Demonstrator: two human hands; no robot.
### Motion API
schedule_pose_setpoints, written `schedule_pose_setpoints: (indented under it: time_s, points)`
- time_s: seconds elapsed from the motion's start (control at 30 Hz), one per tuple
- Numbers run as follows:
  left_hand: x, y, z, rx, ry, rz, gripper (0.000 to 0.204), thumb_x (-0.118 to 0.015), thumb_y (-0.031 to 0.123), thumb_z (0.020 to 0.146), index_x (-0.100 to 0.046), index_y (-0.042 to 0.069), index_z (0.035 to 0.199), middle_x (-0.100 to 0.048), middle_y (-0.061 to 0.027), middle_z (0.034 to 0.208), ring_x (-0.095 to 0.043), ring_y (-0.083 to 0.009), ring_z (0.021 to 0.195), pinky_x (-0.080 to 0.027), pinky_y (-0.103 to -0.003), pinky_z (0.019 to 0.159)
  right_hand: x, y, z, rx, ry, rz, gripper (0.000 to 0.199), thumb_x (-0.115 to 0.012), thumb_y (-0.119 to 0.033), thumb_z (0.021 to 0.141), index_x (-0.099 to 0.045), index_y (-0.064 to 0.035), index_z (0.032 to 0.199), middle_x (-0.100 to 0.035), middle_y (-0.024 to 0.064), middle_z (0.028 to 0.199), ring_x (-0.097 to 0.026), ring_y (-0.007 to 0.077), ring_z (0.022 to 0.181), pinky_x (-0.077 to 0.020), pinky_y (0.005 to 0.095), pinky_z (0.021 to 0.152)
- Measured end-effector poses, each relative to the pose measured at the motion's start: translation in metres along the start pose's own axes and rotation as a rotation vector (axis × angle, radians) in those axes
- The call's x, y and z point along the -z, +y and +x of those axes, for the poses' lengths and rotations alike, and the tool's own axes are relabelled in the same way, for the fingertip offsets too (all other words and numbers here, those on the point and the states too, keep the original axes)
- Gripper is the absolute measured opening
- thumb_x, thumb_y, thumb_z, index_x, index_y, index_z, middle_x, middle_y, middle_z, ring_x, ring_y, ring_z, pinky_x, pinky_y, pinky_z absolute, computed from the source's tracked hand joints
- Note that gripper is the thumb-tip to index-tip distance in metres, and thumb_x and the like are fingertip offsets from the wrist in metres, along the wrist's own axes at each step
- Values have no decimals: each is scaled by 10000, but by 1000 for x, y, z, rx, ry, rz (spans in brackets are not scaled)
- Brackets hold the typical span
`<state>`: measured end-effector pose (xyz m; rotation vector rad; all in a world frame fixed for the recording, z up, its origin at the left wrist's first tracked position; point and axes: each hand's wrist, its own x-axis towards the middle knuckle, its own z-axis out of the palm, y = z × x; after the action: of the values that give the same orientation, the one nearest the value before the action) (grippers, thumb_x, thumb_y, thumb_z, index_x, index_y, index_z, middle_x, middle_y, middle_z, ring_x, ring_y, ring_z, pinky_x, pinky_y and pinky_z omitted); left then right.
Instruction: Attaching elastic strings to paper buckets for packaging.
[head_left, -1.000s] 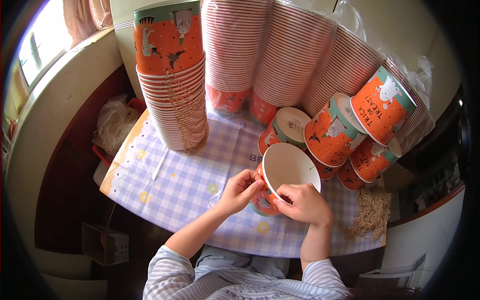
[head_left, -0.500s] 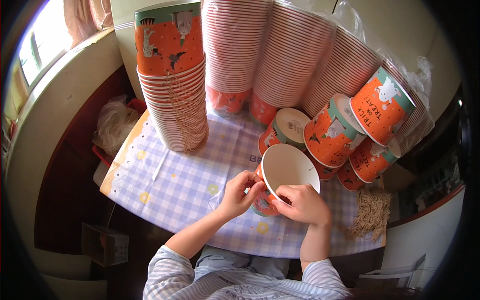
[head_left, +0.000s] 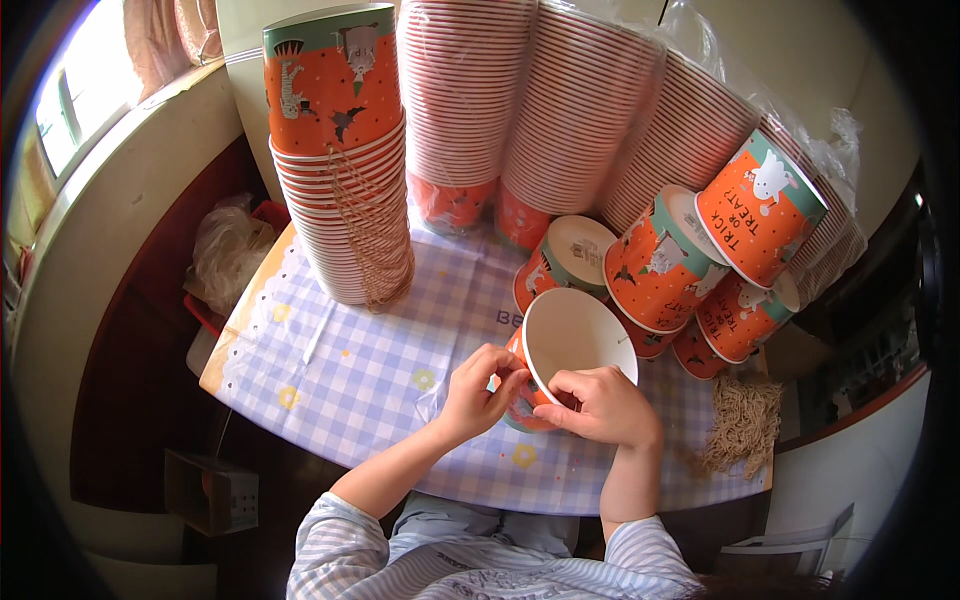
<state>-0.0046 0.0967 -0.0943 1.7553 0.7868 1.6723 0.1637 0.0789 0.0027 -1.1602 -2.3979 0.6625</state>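
An orange paper bucket [head_left: 580, 335] with a white inside and a green band at its base stands tilted before me, its mouth partly toward me. At its left outer side, my left hand [head_left: 474, 392] is closed in a pinch just below the rim; whatever lies between its fingertips is too small to make out. Over the near rim bends my right hand [head_left: 603, 405], thumb outside and fingers curled inside the wall, gripping it. A small dark spot shows on the bucket's right inner wall.
Left stands a tall stack of orange buckets [head_left: 335, 90] with thin cords [head_left: 378, 235] hanging down its side. Wrapped bucket stacks [head_left: 465, 90] line the back. Several upside-down buckets [head_left: 665, 260] sit behind right. A bundle of beige cords [head_left: 745, 425] lies at the table's right edge.
My right hand has shifted slightly left along the near rim, its thumb nearer my left hand. The bucket stays in nearly the same place.
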Motion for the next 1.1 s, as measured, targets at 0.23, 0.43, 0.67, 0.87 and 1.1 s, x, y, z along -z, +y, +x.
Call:
schedule_pose_setpoints:
  time_s: [0.23,0.43,0.67,0.87,1.1]
  points:
    - [0,6,2,6,-60,41,113,-635,-16,752,-568,-5,843,-564,-79,778,-550,-155,633,-441,-247,551,-10,13,7,-98,95,248,113,-514,-100,849,-515,-14,923,-589,103,635,-567,124,564,-430,263,521]
    - [-1,-3,-3,79,-33,0,105,-625,-18,761,-567,-12,849,-568,-89,790,-574,-164,656,-459,-246,576,-17,13,14,-111,80,180,232,-533,-24,800,-503,-9,1030,-625,127,687,-610,169,580,-453,265,551]
    - [1,-7,-4,205,-55,-102,91,-604,-4,791,-546,-21,860,-574,-85,800,-591,-136,705,-479,-248,625,-27,14,17,-26,218,135,78,-544,-77,792,-559,-38,858,-603,157,674,-610,314,624,-476,370,539]
    - [0,-3,2,504,-115,-598,91,-549,51,852,-502,-19,887,-570,-43,820,-558,-85,758,-456,-222,674,-24,22,16,-73,280,27,62,-548,-24,768,-562,-8,826,-605,141,682,-620,245,599,-461,305,531]
    - [2,-18,-3,600,-289,-418,164,-602,123,807,-515,-5,859,-587,-39,819,-529,-69,720,-438,-231,651,-5,32,9,-103,369,-16,38,-556,-46,756,-561,-26,787,-605,130,671,-606,245,581,-454,322,525]
